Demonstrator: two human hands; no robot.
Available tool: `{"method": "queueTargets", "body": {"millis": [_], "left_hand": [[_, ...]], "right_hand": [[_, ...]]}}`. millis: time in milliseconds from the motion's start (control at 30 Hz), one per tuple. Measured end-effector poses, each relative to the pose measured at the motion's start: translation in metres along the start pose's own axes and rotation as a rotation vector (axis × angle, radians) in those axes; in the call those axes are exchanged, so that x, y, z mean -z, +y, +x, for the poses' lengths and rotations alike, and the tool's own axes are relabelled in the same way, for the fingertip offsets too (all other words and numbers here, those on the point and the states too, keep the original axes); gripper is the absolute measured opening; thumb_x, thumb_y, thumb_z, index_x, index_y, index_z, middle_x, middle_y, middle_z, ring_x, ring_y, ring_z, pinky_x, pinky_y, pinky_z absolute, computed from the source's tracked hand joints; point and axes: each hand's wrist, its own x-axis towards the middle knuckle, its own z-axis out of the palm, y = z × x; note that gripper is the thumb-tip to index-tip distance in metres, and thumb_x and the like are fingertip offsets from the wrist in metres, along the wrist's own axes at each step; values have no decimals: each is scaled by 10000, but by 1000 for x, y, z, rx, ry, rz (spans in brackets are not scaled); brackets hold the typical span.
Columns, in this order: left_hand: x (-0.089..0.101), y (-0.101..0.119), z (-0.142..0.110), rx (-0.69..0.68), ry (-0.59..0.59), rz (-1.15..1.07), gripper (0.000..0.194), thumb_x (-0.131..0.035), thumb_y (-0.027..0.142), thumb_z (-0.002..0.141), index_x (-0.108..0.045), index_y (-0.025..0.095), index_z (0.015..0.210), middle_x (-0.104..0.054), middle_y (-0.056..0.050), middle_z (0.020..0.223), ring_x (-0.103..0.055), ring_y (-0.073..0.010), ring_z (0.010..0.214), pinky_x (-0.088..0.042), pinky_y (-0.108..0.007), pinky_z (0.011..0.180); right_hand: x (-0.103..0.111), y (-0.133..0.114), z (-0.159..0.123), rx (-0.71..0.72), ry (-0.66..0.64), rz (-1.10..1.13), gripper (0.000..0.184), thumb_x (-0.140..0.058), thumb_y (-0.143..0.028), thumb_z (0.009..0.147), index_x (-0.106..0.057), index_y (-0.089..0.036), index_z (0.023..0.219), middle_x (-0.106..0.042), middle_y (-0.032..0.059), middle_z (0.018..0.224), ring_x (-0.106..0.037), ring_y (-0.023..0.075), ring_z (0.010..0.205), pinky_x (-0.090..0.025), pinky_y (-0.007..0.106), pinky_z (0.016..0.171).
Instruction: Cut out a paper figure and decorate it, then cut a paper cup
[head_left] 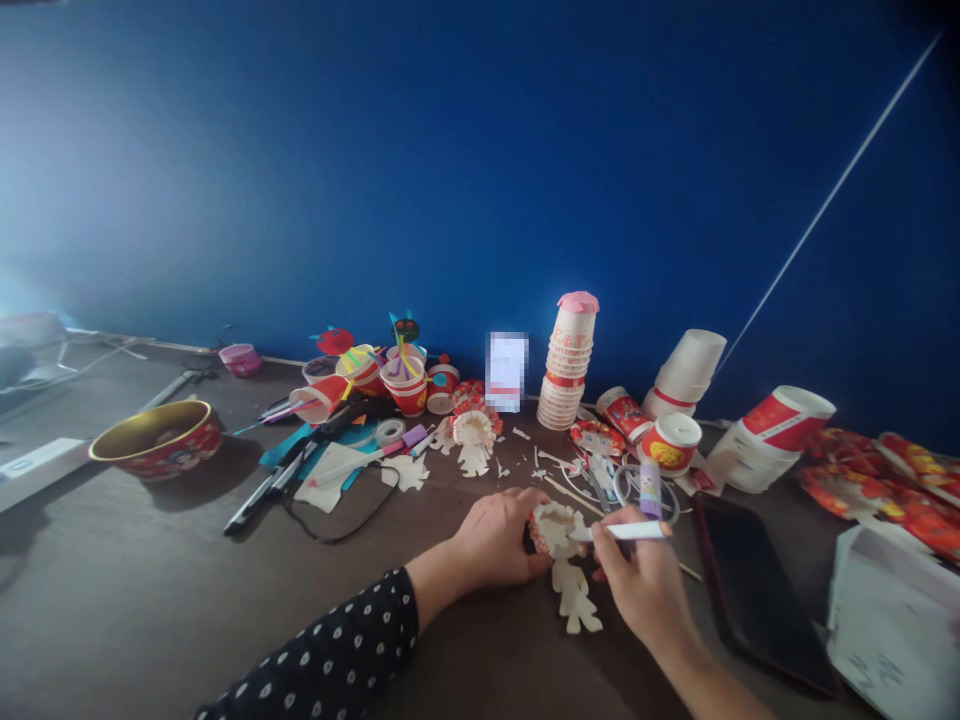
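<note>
A person's left hand (499,540) clenches the frilled top of a paper cutout (574,595) against the table (135,610), the cutout's legs trailing just below those fingers. The right hand (637,585) grasps a white marker (619,532), its far end over the cutout and just beside the left fingertips. A purple glue stick (650,490) stands just beyond the right fingers, and a dark phone (754,590) lies to their right. The risks are close at hand: a slip of the marker could streak the paper or the left fingers, a harder press could crease the thin legs, and a careless swing of the right wrist could topple the glue stick.
</note>
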Motion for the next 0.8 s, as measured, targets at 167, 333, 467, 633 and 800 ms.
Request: {"method": "queueTargets", "body": {"millis": [167, 333, 467, 633, 800], "left_hand": [[0, 0, 0, -3, 1, 0, 515, -605, 387, 654, -472, 243, 1131, -611, -52, 1057, -579, -233, 970, -446, -334, 843], [0, 0, 0, -4, 13, 6, 549, -619, 388, 630, -467, 243, 1137, -616, -50, 1041, -585, -231, 951, -453, -331, 830], [-1, -1, 0, -4, 25, 0, 570, -621, 373, 615, -464, 246, 1148, -618, -52, 1041, -595, -230, 926, -461, -337, 815], [-2, -1, 0, -14, 26, -4, 566, -615, 382, 615, -469, 250, 1145, -620, -51, 1035, -595, -232, 929, -461, -336, 816], [-2, -1, 0, -27, 33, -3, 538, -606, 383, 626, -476, 249, 1131, -619, -48, 1030, -595, -229, 930, -462, -332, 814]], "right_hand": [[2, 0, -2, 55, 34, -4, 197, -473, -362, 825, -465, -223, 686, -531, -35, 478, -561, 163, 417, -467, 261, 442], [1, 0, 0, 78, 25, -75, 196, -475, -357, 811, -470, -217, 674, -550, -18, 514, -571, 171, 456, -451, 262, 453], [1, -1, 0, 92, -20, -122, 191, -481, -348, 802, -467, -217, 664, -538, -24, 481, -563, 174, 440, -411, 251, 421], [0, -4, 1, 95, -36, -139, 200, -473, -353, 809, -470, -216, 664, -526, -31, 452, -537, 165, 405, -392, 248, 414], [0, -5, 1, 139, -42, -177, 200, -468, -350, 817, -480, -212, 672, -528, -30, 463, -506, 155, 399, -377, 244, 419]]}}
